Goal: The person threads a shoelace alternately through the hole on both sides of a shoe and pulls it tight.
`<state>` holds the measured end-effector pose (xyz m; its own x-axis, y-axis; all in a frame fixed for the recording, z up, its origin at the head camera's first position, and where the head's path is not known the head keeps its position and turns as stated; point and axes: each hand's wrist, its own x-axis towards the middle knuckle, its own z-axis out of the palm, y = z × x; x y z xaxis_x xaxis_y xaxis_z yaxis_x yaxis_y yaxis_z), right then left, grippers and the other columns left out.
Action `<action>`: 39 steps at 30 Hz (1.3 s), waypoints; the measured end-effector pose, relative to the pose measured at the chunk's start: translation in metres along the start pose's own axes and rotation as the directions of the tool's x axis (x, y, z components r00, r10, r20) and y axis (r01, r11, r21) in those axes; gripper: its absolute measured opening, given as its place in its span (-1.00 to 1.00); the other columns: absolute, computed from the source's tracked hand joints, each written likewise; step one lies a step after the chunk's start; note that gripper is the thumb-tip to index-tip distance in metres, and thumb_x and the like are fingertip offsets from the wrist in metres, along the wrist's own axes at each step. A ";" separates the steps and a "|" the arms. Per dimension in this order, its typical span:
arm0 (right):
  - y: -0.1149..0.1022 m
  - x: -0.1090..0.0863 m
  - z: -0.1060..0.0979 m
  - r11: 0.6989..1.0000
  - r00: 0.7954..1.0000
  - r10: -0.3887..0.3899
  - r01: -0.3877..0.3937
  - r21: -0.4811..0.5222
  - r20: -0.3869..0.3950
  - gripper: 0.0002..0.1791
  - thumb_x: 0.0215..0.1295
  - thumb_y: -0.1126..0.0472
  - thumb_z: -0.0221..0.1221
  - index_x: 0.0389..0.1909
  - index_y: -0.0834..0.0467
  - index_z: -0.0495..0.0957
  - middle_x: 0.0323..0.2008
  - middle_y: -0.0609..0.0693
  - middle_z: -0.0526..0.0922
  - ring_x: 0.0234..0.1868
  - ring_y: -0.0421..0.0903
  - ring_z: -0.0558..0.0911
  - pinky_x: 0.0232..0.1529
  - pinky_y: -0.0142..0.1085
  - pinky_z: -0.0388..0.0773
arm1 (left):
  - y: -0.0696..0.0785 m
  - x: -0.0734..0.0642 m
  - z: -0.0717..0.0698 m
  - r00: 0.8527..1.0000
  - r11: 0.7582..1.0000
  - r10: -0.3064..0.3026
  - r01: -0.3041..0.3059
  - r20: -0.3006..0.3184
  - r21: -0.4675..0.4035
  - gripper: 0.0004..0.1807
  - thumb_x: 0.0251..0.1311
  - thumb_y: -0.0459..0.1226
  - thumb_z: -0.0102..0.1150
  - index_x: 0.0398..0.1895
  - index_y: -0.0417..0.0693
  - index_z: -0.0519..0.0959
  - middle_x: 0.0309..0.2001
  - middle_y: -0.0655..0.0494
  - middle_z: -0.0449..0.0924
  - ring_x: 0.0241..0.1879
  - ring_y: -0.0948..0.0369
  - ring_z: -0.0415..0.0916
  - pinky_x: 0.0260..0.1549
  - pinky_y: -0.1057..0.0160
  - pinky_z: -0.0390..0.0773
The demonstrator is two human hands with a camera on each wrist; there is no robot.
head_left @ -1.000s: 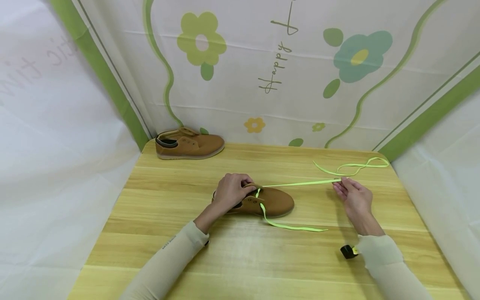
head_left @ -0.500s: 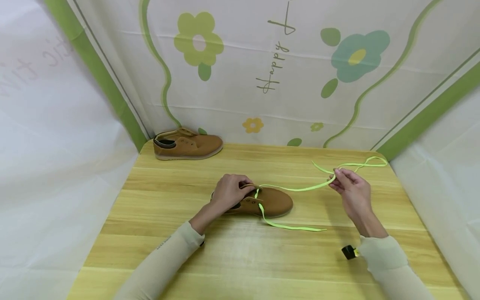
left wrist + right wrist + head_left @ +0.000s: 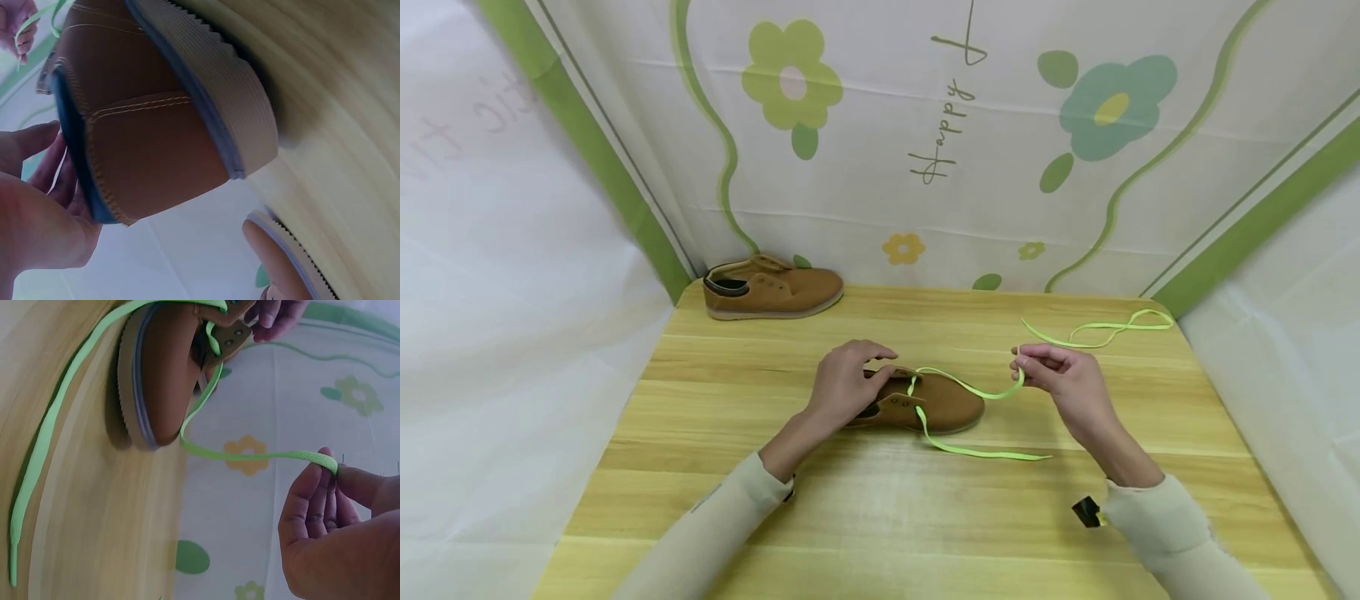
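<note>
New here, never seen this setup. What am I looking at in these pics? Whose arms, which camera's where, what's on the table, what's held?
No machine: these are one person's bare hands. The wide picture comes from a camera on the head, looking down; the two tilted close-ups come from cameras on each wrist.

On the wooden table sit a brown shoe with a green lace partly threaded, a second brown shoe at the back left, and a loose green lace at the back right.

The right hand pinches the threaded lace. The left hand is at the near shoe's opening, thumb and index finger apart.
</note>
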<state>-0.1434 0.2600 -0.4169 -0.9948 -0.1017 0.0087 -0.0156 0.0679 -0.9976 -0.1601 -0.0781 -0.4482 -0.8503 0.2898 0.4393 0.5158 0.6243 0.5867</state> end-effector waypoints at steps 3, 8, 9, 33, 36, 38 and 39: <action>-0.005 -0.002 0.008 0.999 1.000 0.015 -0.014 -0.048 0.020 -0.74 0.45 0.26 0.35 -0.02 0.39 0.69 -0.24 -0.01 0.82 -0.25 -0.18 0.79 -0.16 -0.31 0.75 | 0.005 -0.006 -0.004 1.000 1.000 0.025 -0.025 -0.016 -0.019 -0.90 0.28 -0.34 0.49 -0.17 -0.07 0.84 -0.22 0.10 0.82 -0.29 0.18 0.72 -0.32 0.17 0.70; -0.011 -0.004 0.022 0.997 0.998 0.022 -0.017 -0.076 0.064 -0.74 0.45 0.28 0.36 -0.05 0.43 0.68 -0.27 0.02 0.82 -0.27 -0.15 0.81 -0.22 -0.28 0.76 | 0.012 -0.016 -0.007 0.997 0.999 0.021 -0.017 0.077 -0.051 -0.96 0.32 -0.31 0.46 -0.22 -0.04 0.84 -0.28 0.17 0.80 -0.42 0.35 0.60 -0.42 0.37 0.57; -0.012 -0.005 0.024 0.996 0.997 0.027 -0.021 -0.082 0.072 -0.74 0.45 0.28 0.36 -0.06 0.43 0.68 -0.27 0.04 0.82 -0.27 -0.14 0.81 -0.23 -0.28 0.76 | 0.012 -0.018 -0.007 0.995 0.998 0.016 -0.010 0.102 -0.058 -0.96 0.32 -0.29 0.46 -0.23 -0.03 0.84 -0.28 0.18 0.80 -0.42 0.37 0.60 -0.41 0.38 0.57; 0.022 -0.002 0.088 0.945 0.949 0.154 -0.060 -0.321 0.274 -0.75 0.34 0.20 0.44 -0.30 0.37 0.77 -0.55 0.16 0.74 -0.63 -0.21 0.52 -0.56 -0.37 0.49 | 0.010 -0.024 0.005 0.976 0.991 -0.130 0.133 0.175 -0.004 -0.94 0.32 -0.23 0.47 -0.34 0.04 0.83 -0.51 0.32 0.68 -0.58 0.45 0.40 -0.52 0.38 0.45; 0.027 -0.002 0.096 0.935 0.952 0.124 -0.018 -0.353 0.279 -0.78 0.33 0.20 0.43 -0.37 0.31 0.79 -0.65 -0.02 0.66 -0.67 -0.27 0.42 -0.59 -0.43 0.35 | 0.010 -0.024 0.006 0.975 0.990 -0.138 0.140 0.176 -0.001 -0.94 0.32 -0.23 0.47 -0.33 0.04 0.82 -0.50 0.31 0.68 -0.57 0.45 0.42 -0.51 0.39 0.46; 0.029 -0.001 0.101 0.924 0.954 0.105 0.010 -0.382 0.280 -0.80 0.32 0.19 0.43 -0.40 0.27 0.79 -0.68 -0.13 0.61 -0.68 -0.30 0.39 -0.60 -0.44 0.31 | 0.010 -0.024 0.006 0.974 0.990 -0.141 0.144 0.178 -0.003 -0.94 0.32 -0.24 0.47 -0.33 0.04 0.82 -0.49 0.31 0.69 -0.56 0.45 0.43 -0.51 0.39 0.46; 0.030 -0.001 0.103 0.919 0.955 0.099 0.021 -0.394 0.280 -0.80 0.32 0.18 0.43 -0.40 0.26 0.80 -0.69 -0.15 0.60 -0.68 -0.30 0.38 -0.60 -0.44 0.31 | 0.010 -0.023 0.006 0.974 0.989 -0.141 0.145 0.179 -0.006 -0.94 0.32 -0.24 0.47 -0.33 0.03 0.82 -0.49 0.31 0.69 -0.56 0.45 0.43 -0.51 0.38 0.46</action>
<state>-0.1324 0.1597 -0.4536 -0.9232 -0.3683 -0.1096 -0.0746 0.4515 -0.8891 -0.1355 -0.0741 -0.4564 -0.9195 0.3234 0.2233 0.3879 0.6551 0.6484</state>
